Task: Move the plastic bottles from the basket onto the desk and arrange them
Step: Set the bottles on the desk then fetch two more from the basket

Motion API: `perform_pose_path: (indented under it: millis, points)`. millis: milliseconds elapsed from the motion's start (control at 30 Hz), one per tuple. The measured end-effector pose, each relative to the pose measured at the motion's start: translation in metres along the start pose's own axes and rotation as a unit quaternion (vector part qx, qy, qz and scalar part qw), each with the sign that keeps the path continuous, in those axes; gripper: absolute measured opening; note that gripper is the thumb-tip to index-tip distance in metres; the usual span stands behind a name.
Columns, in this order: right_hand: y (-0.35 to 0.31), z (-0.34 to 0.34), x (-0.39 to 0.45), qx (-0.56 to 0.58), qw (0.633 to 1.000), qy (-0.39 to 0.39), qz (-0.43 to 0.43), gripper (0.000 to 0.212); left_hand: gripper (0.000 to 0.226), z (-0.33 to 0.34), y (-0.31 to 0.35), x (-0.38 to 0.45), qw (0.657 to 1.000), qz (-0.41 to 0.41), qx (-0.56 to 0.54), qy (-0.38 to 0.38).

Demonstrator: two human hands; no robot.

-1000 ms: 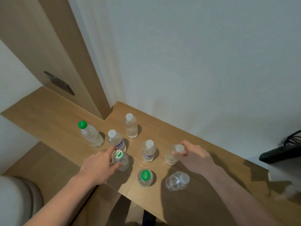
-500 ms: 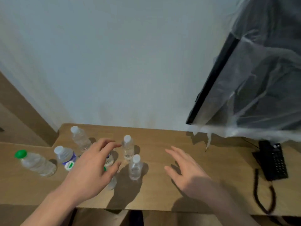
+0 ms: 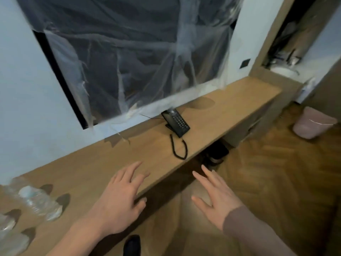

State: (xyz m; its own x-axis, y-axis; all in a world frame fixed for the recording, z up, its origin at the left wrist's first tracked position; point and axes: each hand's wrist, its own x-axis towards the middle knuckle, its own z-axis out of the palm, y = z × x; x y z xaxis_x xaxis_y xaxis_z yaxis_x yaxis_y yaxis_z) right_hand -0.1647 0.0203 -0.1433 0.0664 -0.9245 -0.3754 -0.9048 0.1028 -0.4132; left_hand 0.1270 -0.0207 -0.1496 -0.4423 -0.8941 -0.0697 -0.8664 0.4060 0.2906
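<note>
- Blurred plastic bottles point(image 3: 39, 204) stand on the desk point(image 3: 103, 163), well left of the telephone point(image 3: 176, 122).
- Your left hand point(image 3: 120, 198) hovers over the desk's front edge, nearer than the telephone, fingers spread, holding nothing.
- Your right hand point(image 3: 215, 198), also spread and holding nothing, hangs past the edge over the floor, right of the left hand.
- A pink bin point(image 3: 311, 124) stands far right of the telephone.

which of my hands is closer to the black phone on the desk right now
Left, though only by a little. Your left hand is over the desk, below and left of the phone. Your right hand is off the desk's front edge, over the floor, below and right of it.
</note>
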Motion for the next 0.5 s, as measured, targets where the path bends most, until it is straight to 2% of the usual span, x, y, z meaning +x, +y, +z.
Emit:
perform_pose_path:
  millis: [233,500]
  points:
    - [0.121,-0.032,-0.096,0.026,0.99,0.049,0.129,0.077,0.078,0.037,0.14,0.064,0.99,0.133,0.051,-0.019]
    - [0.212,-0.076,-0.132,0.052,0.969,0.101,0.22,0.081,0.079,0.042,0.262,0.154,0.968,0.238,0.065,-0.04]
